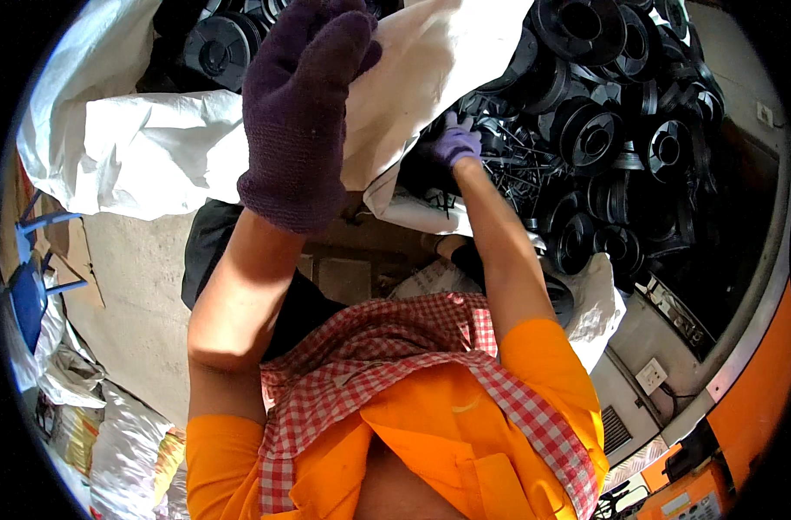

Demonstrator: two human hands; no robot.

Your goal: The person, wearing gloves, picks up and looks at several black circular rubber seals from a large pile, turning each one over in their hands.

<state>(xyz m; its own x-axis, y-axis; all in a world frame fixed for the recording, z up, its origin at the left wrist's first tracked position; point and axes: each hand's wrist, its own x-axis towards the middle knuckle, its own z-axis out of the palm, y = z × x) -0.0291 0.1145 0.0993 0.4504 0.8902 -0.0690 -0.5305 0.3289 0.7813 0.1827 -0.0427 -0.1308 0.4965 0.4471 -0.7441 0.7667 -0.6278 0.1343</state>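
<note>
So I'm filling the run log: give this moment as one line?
left hand: gloved, raised at white sack | right hand: gloved, reaching into black spools | grasp: cannot tell

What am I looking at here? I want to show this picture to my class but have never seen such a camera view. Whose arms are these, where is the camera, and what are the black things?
The picture comes from a wide fisheye camera worn on a person's head, looking down, so straight edges bend near the rim. The arms are the wearer's own, in purple knitted gloves. The left hand is raised beside a big white sack, fingers spread; whether it grips the sack is unclear. The right hand reaches into a heap of black plastic spools and loose black strips. Below are an orange shirt and a red checked cloth.
</note>
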